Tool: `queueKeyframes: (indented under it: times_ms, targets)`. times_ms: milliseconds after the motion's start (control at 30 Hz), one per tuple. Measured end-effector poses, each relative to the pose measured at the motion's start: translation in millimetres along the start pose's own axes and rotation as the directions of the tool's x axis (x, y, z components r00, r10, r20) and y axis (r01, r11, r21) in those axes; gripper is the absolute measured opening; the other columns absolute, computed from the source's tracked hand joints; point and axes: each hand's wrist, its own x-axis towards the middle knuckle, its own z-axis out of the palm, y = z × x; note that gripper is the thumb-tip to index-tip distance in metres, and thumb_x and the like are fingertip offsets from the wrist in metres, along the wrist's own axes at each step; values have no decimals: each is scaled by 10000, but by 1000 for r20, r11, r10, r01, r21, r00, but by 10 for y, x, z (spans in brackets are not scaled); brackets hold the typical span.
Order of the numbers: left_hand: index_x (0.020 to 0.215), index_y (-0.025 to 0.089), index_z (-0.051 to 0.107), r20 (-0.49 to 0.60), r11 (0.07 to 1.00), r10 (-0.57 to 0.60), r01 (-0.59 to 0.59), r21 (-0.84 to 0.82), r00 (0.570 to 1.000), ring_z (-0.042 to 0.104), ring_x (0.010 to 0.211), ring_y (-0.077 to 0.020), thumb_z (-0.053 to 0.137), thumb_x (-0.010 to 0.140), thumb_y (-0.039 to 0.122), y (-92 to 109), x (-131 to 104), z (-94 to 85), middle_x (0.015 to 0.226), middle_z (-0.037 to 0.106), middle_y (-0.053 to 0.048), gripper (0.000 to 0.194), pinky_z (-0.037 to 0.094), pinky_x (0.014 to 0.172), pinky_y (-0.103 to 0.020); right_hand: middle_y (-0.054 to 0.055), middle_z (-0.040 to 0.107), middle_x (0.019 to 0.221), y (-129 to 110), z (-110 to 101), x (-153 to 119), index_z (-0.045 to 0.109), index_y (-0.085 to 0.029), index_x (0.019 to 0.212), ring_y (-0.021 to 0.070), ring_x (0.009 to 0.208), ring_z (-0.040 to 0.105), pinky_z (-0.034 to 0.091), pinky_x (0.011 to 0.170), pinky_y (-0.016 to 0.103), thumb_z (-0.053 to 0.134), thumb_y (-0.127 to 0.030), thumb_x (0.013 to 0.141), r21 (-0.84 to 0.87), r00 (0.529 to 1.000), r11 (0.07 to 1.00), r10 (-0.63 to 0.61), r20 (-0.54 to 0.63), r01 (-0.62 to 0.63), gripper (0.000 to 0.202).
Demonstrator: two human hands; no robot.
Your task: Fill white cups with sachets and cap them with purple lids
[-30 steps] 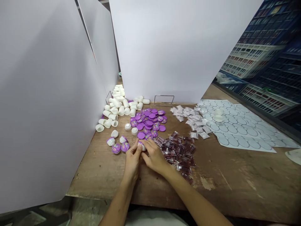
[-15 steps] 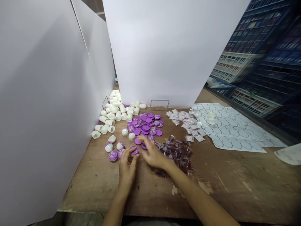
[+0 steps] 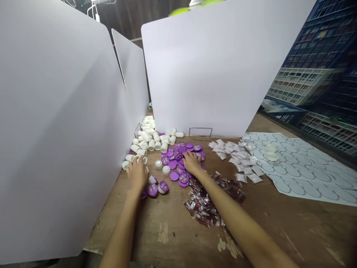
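Both hands are in the piles on the table point(image 3: 178, 242). The left hand point(image 3: 136, 175) reaches to the near end of the white cups point(image 3: 151, 145), which lie heaped along the side panel point(image 3: 92, 149). Its fingers are bent and slightly apart at the tips; whether they have closed on a cup cannot be told, as the back of the hand hides the contact. The right hand point(image 3: 192, 163) is over the purple lids point(image 3: 173, 165), fingers curled down and partly spread among them. No lid is seen clear of the heap; a grip cannot be confirmed.

The step in hand is judged to be a reach with each hand, cups on one side and lids on the other. Taking one lid would call for parting it from overlapping neighbours; taking one cup, for fingers around its wall without rolling the adjoining ones.

Lidded cups point(image 3: 153, 190) sit together just beside the left hand, one tilted, another partly covered by the hand. Two short white pieces point(image 3: 166, 170) stand between the cups and the lids. Dark red sachets point(image 3: 206, 208) lie loosely heaped near the right forearm, partly beneath it in view. White sachets point(image 3: 247, 163) are beyond, beside the sheets point(image 3: 304, 175) printed with ovals.
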Motion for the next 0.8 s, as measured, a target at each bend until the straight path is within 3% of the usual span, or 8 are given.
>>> queueKeyframes:
  times_ms: [100,233,333,433,533,633,733,800]
  targets:
    - [1299,179,563,220,994,108,-106,-21,970,529,1112,-331,434,805,69,-228,469,106,1297,551,-178,522,375,927,-439,134,542,1363,28,-48,-98,614,-226,1225,317,1249,453,353,1005,531,467,-258,921,8,1000,1000,-14,-15,15,340]
    - [1190,126,611,305,984,176,-160,-76,936,599,987,-312,543,760,113,-288,722,288,1099,615,-173,436,422,852,-389,143,591,1294,356,-323,-92,590,-201,1247,292,1182,517,373,966,491,414,-245,939,-24,984,990,135,-120,-139,357]
    - [1136,105,596,237,979,190,-164,-124,953,586,1001,-334,619,751,222,-192,719,249,1087,596,-178,403,430,849,-405,275,597,1217,786,-555,-78,603,-49,1187,358,1168,515,316,967,538,396,-150,912,-71,922,939,314,-227,-337,358]
    - [982,132,591,120,921,81,-28,-389,989,591,921,-301,685,725,356,23,551,108,958,617,-111,354,450,795,-384,258,659,1084,1114,-677,-129,667,-46,1022,317,1107,557,296,984,458,436,-79,868,-96,910,926,334,-247,-366,279]
    - [929,164,580,309,554,60,226,-801,949,592,739,-201,716,695,455,351,176,38,823,619,-38,398,458,659,-307,218,682,1014,1175,-713,-225,677,-71,931,283,1055,579,304,977,414,452,-67,850,-85,920,943,290,-264,-321,239]
    - [991,153,622,516,145,186,496,-856,836,527,605,-117,757,666,478,713,-302,112,757,589,-5,479,396,539,-229,175,682,999,916,-707,-429,657,-109,949,259,980,593,384,900,387,428,-155,904,-27,923,962,253,-291,-272,239]
    - [1039,161,633,594,-125,220,626,-770,774,500,589,-90,744,710,480,995,-694,247,771,584,5,471,360,497,-201,90,674,960,418,-633,-780,637,-181,922,211,906,595,448,815,328,475,-224,922,182,955,980,-29,-294,85,168]
    - [1025,175,620,578,-232,241,625,-746,779,499,601,-82,706,767,474,1100,-847,317,795,587,10,404,375,509,-195,66,659,913,93,-563,-1013,628,-197,847,209,910,580,455,819,334,521,-153,885,318,915,874,-280,-289,368,123]
